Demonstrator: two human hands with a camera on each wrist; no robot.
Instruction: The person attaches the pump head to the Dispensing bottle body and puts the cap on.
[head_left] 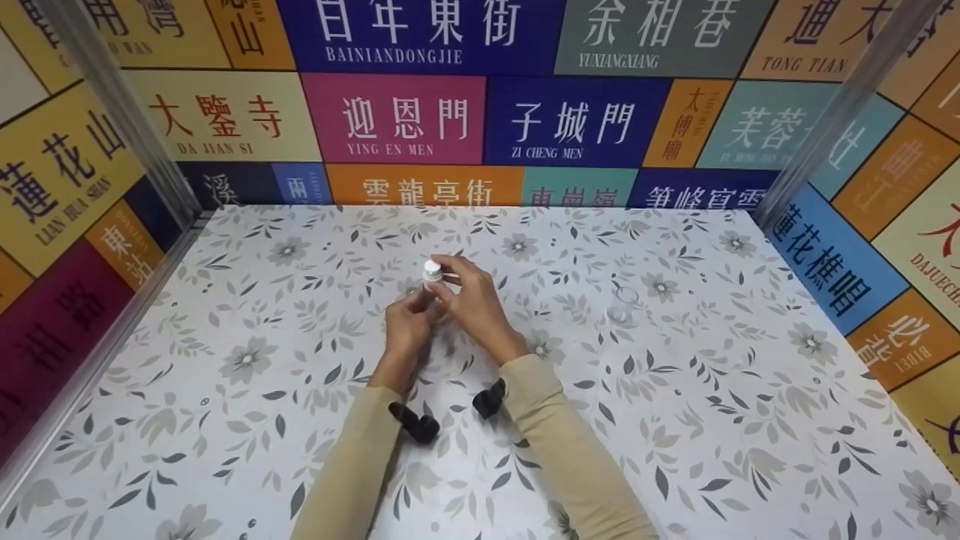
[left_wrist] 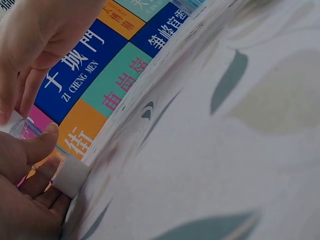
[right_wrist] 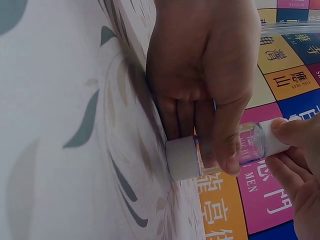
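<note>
A small clear bottle with a white cap (head_left: 432,267) stands upright between both hands near the middle of the table. Its see-through body (right_wrist: 247,144) and wide white base (right_wrist: 181,158) show in the right wrist view, the base right at the tabletop. My left hand (head_left: 409,326) grips the lower body, thumb along the side and fingers curled behind it. From above, my right hand (head_left: 480,304) pinches the white cap between thumb and fingers. In the left wrist view the white base (left_wrist: 72,176) sticks out below the left fingers; the cap is partly covered by the right fingertips.
A faint, clear round item (head_left: 622,311) lies on the flower-patterned table (head_left: 712,450) to the right of the hands. Panels with coloured street-name signs (head_left: 409,120) close off the back and both sides. A black wrist camera (head_left: 420,426) sits on each sleeve.
</note>
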